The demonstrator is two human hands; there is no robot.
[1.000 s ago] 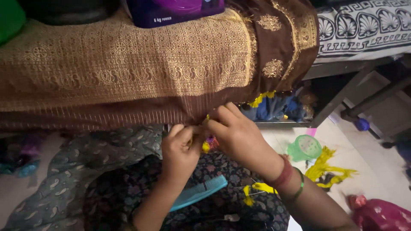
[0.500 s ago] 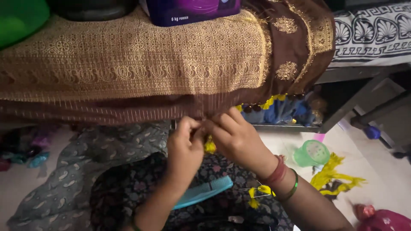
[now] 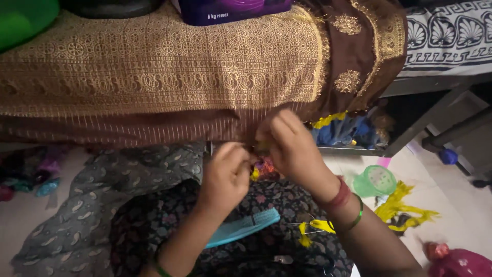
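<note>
- Fingers of your right hand (image 3: 294,149) are pinched shut on the hem of the brown and gold cloth (image 3: 169,77), right at its lower edge; keep that pinch small and firm so the weave does not slip.
- Fingers of your left hand (image 3: 225,174) are curled closed just below and beside the right ones, around a small bright tuft of yellow and pink threads (image 3: 259,168); whether they grip the tuft or only cup it, I cannot tell.
- Hold both hands close together, as they are now, so the thread stays short and taut between them.
- Above your fingers the cloth drapes over the bench, heavy and stiff-looking, with dense gold patterning and a plain striped brown band at the hem.
- Below your fingers, on your lap, lies a flat teal comb (image 3: 241,231), smooth plastic.
- Right of your fingers, on the floor, sit loose yellow thread scraps (image 3: 402,210), limp and frayed, and a round green lid (image 3: 376,180).
</note>
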